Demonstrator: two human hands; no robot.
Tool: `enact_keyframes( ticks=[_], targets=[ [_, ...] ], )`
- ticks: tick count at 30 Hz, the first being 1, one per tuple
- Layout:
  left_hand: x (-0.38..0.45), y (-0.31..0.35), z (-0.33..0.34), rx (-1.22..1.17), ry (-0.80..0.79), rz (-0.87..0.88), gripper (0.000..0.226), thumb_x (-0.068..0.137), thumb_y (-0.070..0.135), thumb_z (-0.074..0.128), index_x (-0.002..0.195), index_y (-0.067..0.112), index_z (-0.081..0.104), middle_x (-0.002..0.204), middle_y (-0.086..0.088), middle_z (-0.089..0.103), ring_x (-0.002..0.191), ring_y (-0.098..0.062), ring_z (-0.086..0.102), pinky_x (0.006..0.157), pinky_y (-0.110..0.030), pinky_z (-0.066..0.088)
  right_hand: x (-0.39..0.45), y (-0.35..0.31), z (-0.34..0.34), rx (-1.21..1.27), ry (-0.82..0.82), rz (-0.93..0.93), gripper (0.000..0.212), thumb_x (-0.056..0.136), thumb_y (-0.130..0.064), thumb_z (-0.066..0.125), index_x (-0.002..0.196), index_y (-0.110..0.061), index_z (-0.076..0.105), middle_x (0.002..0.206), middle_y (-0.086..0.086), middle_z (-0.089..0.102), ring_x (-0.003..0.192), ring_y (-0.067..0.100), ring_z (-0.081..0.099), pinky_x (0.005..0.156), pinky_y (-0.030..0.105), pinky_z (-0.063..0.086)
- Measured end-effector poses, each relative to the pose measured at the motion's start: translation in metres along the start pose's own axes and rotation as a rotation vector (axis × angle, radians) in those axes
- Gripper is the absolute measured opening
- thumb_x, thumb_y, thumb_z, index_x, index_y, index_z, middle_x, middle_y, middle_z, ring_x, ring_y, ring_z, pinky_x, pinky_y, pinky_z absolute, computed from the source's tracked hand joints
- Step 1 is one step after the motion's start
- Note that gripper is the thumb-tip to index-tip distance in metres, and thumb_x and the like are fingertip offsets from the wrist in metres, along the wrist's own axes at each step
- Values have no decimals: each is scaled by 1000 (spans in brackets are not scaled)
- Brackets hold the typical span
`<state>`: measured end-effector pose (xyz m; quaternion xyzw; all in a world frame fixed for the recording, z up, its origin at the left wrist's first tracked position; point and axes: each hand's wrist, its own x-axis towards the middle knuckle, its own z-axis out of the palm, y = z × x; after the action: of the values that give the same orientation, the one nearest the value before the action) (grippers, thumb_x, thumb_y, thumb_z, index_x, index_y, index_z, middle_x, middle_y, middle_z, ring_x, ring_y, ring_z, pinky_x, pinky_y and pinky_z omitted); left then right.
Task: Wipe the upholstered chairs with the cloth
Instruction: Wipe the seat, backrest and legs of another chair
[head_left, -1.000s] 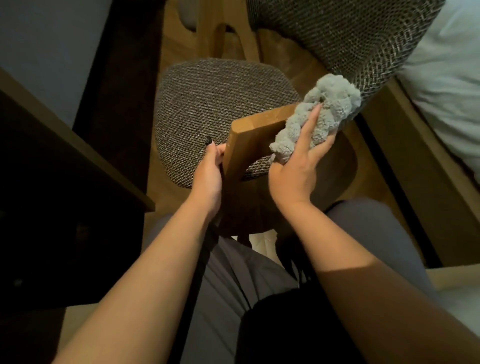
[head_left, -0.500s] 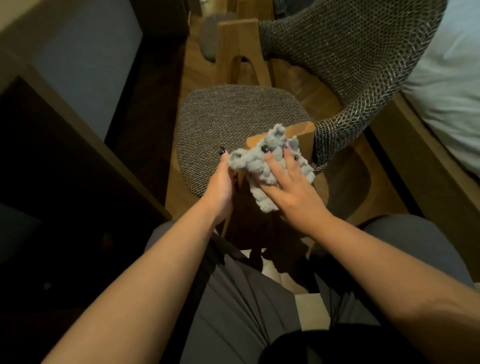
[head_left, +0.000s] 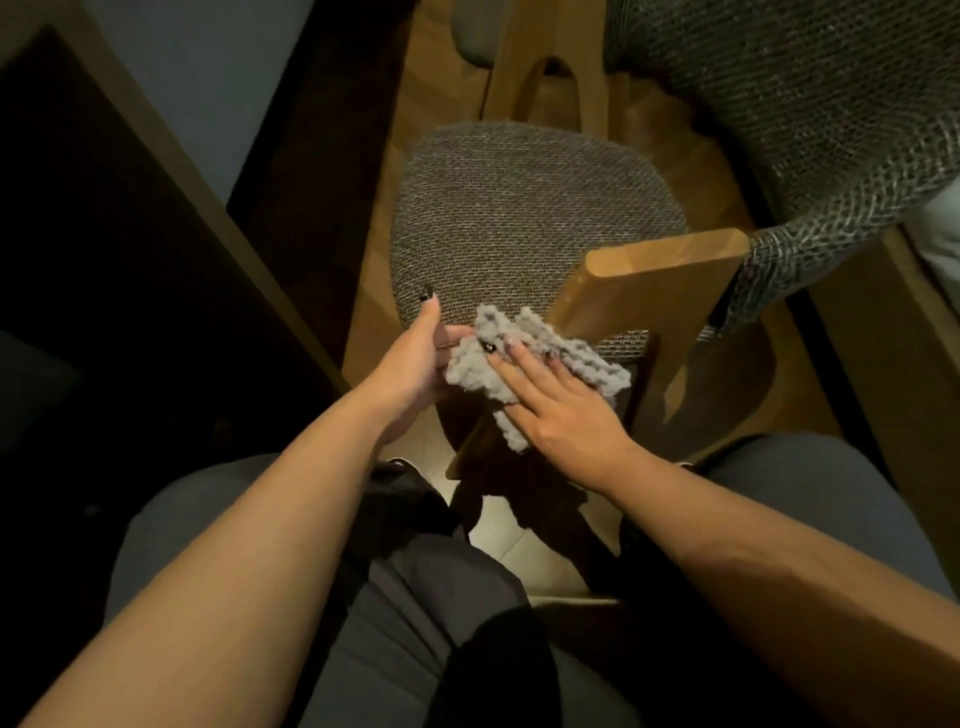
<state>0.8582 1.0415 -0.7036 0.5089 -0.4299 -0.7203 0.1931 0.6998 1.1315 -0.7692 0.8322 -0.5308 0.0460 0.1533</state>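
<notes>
A fluffy grey cloth (head_left: 571, 353) lies against the back of the wooden chair post (head_left: 654, 275), below its top edge. My right hand (head_left: 566, 410) presses flat on the cloth with fingers spread. My left hand (head_left: 415, 358) grips the cloth's left edge beside the post, thumb raised. The chair has a grey-brown woven seat cushion (head_left: 519, 208) and a curved woven backrest (head_left: 810, 114) running up to the right.
A dark wooden desk (head_left: 104, 234) stands close on the left. A wooden bed frame (head_left: 904, 332) with pale bedding runs along the right. Another chair's wooden legs (head_left: 545, 67) show behind the seat. My grey-trousered legs (head_left: 415, 623) fill the bottom.
The cloth and my right hand slid from the backrest's end down the wooden post. My left hand left the post and took the cloth's left edge.
</notes>
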Motion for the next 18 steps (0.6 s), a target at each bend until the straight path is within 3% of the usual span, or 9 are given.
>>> enact_keyframes(
  ticks=[4, 6, 8, 10, 13, 14, 15, 17, 18],
  targets=[
    [8, 11, -18, -119, 212, 42, 63, 102, 51, 14, 135, 12, 49, 140, -12, 51, 133, -26, 43, 110, -40, 30, 14, -16, 9, -35, -51, 67, 27, 90, -10, 47, 110, -1, 64, 148, 21, 35, 144, 35, -5, 116, 41, -2],
    [14, 19, -25, -219, 304, 46, 60, 102, 51, 18, 132, 11, 51, 135, -10, 53, 127, -22, 47, 99, -34, 37, 26, -31, 5, 10, -21, 202, 31, 82, -4, 54, 111, -3, 64, 146, 25, 37, 144, 39, 0, 117, 40, -2],
    [24, 24, -31, -316, 386, 17, 59, 102, 51, 21, 130, 10, 53, 120, -7, 57, 101, -15, 55, 74, -26, 41, 45, -43, -3, 70, -49, 361, 53, 67, -2, 67, 120, -4, 61, 144, 28, 37, 139, 45, 20, 116, 44, 7],
    [36, 27, -38, -396, 463, -10, 57, 101, 51, 24, 124, 10, 57, 99, -4, 57, 77, -10, 50, 59, -25, 36, 71, -49, -6, 168, -145, 478, 66, 68, 2, 65, 132, -3, 50, 151, 28, 22, 141, 46, 13, 113, 48, 1],
    [52, 28, -43, -503, 518, -49, 50, 101, 46, 28, 116, 9, 58, 90, -3, 51, 74, -11, 45, 78, -30, 39, 109, -48, 0, 298, -367, 557, 59, 88, -3, 49, 144, -9, 31, 158, 16, 0, 144, 38, -9, 114, 55, -2],
    [56, 28, -43, -539, 516, -64, 45, 101, 43, 29, 112, 10, 57, 91, -4, 51, 73, -11, 45, 82, -30, 39, 117, -48, 2, 299, -425, 579, 55, 91, -5, 46, 143, -10, 32, 159, 13, 1, 145, 37, -8, 113, 59, 3],
    [59, 30, -41, -570, 504, -80, 40, 101, 40, 29, 108, 12, 56, 91, -4, 52, 70, -11, 44, 76, -24, 42, 125, -47, 3, 306, -460, 606, 51, 92, -5, 44, 142, -10, 34, 159, 11, 3, 145, 36, -6, 112, 61, 7],
    [64, 36, -35, -611, 477, -76, 35, 102, 35, 31, 93, 13, 57, 81, -3, 54, 63, -12, 47, 47, -14, 44, 137, -39, -2, 321, -524, 599, 43, 91, -4, 44, 134, -9, 44, 154, 12, 19, 144, 37, 8, 110, 57, 23],
    [67, 38, -33, -630, 476, -60, 35, 102, 32, 33, 85, 14, 57, 75, -2, 56, 61, -12, 51, 42, -14, 44, 145, -30, -10, 329, -561, 555, 37, 90, -5, 45, 126, -8, 51, 146, 14, 35, 140, 36, 24, 104, 48, 35]
  ],
)
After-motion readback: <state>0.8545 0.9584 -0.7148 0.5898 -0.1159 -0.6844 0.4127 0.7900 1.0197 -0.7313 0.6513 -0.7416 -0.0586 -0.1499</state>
